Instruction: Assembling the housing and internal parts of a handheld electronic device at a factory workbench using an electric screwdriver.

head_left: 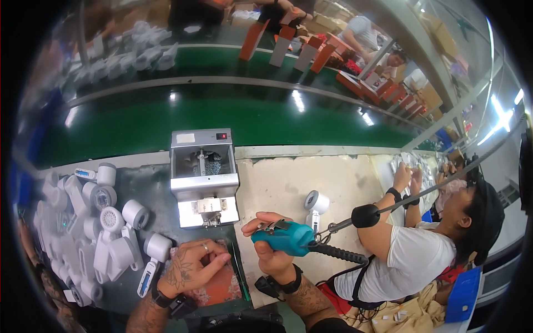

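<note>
My right hand (277,258) is wrapped round a teal electric screwdriver (283,237), held sideways, with a black coiled cord running from its end. A metal hook and cable lead from the tool up to the right. Over a red patterned pad (219,286), my left hand (194,265) is closed, its fingers curled toward the thumb; whatever they may hold is hidden. Just left of that hand lies a white handheld fan (157,248) with a blue strip on its handle. A silver screw feeder (204,180) stands ahead, between and beyond my hands.
Several white handheld fans (111,219) are heaped at the left. Another white fan (316,202) lies on the tan sheet right of the feeder. Beyond runs a green conveyor (277,114), with orange and white boxes (283,44) behind it. A co-worker (405,252) sits close at my right.
</note>
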The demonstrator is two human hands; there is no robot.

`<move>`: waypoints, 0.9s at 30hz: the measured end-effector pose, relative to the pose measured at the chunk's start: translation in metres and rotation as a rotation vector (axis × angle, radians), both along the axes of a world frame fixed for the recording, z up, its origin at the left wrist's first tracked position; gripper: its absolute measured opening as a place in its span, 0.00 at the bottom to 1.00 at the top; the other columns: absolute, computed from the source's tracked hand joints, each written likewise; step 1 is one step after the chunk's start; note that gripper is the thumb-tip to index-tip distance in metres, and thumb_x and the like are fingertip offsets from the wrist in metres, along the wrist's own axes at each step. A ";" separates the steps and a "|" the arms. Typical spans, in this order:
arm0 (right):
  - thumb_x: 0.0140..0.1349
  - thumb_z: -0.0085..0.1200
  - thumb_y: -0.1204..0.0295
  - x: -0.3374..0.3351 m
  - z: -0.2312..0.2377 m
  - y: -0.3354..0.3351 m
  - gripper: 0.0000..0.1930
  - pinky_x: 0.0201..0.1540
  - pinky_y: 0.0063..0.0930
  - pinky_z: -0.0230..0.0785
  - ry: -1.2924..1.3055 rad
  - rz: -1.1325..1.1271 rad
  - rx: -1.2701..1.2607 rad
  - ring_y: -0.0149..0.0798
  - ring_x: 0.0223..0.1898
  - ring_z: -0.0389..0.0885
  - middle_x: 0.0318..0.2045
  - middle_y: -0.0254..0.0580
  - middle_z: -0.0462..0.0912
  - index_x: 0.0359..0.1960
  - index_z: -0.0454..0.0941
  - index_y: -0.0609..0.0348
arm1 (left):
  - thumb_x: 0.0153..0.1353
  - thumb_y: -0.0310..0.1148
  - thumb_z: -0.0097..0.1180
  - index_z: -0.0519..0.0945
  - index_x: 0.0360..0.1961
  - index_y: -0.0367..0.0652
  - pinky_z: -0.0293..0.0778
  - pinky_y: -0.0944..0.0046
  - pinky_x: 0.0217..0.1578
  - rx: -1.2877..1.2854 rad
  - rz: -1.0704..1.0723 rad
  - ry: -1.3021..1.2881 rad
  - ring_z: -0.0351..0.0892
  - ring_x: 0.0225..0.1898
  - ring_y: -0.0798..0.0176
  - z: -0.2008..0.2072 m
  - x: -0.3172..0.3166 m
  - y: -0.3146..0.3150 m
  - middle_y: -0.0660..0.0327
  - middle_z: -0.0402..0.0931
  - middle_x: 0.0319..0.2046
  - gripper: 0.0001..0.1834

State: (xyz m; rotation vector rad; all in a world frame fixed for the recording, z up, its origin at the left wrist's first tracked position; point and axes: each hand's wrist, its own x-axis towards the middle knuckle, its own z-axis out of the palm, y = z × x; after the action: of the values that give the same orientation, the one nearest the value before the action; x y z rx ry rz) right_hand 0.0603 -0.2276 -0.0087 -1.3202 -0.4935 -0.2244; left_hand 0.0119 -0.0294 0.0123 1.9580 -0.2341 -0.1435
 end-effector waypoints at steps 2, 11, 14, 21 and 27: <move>0.63 0.64 0.54 0.000 0.001 0.000 0.33 0.45 0.30 0.76 0.003 0.004 0.003 0.37 0.39 0.83 0.38 0.49 0.84 0.59 0.67 0.66 | 0.62 0.35 0.63 0.84 0.33 0.39 0.73 0.67 0.26 -0.002 0.003 -0.009 0.79 0.22 0.65 -0.001 0.000 0.000 0.59 0.81 0.26 0.09; 0.66 0.59 0.50 0.005 0.006 -0.005 0.31 0.54 0.38 0.72 -0.019 -0.041 -0.110 0.39 0.46 0.83 0.44 0.49 0.86 0.58 0.67 0.63 | 0.62 0.35 0.63 0.84 0.33 0.38 0.73 0.67 0.26 0.003 0.005 -0.023 0.79 0.22 0.65 0.000 0.001 -0.001 0.58 0.81 0.25 0.10; 0.69 0.50 0.44 0.018 0.013 -0.012 0.31 0.71 0.49 0.48 -0.371 -0.179 -0.494 0.46 0.60 0.77 0.48 0.42 0.87 0.58 0.67 0.59 | 0.62 0.35 0.63 0.84 0.33 0.38 0.73 0.67 0.26 0.005 0.001 -0.023 0.79 0.22 0.65 -0.001 0.001 -0.001 0.58 0.81 0.25 0.10; 0.71 0.43 0.43 0.014 0.022 -0.013 0.30 0.74 0.54 0.08 -0.368 -0.137 -0.589 0.51 0.71 0.65 0.45 0.31 0.88 0.59 0.69 0.56 | 0.62 0.35 0.63 0.84 0.33 0.38 0.73 0.67 0.26 0.009 0.001 -0.046 0.80 0.22 0.65 -0.001 0.000 -0.002 0.58 0.82 0.26 0.10; 0.70 0.47 0.46 0.012 0.007 -0.010 0.29 0.75 0.59 0.12 -0.308 -0.089 -0.396 0.55 0.67 0.70 0.42 0.34 0.89 0.59 0.69 0.57 | 0.62 0.35 0.63 0.84 0.33 0.39 0.73 0.67 0.26 0.030 -0.001 -0.046 0.80 0.23 0.65 -0.001 -0.001 -0.004 0.58 0.82 0.27 0.09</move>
State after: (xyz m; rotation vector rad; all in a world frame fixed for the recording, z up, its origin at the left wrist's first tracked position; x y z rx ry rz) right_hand 0.0721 -0.2375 -0.0012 -1.7063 -0.7680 -0.4232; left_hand 0.0110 -0.0335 0.0110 1.9925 -0.2646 -0.1034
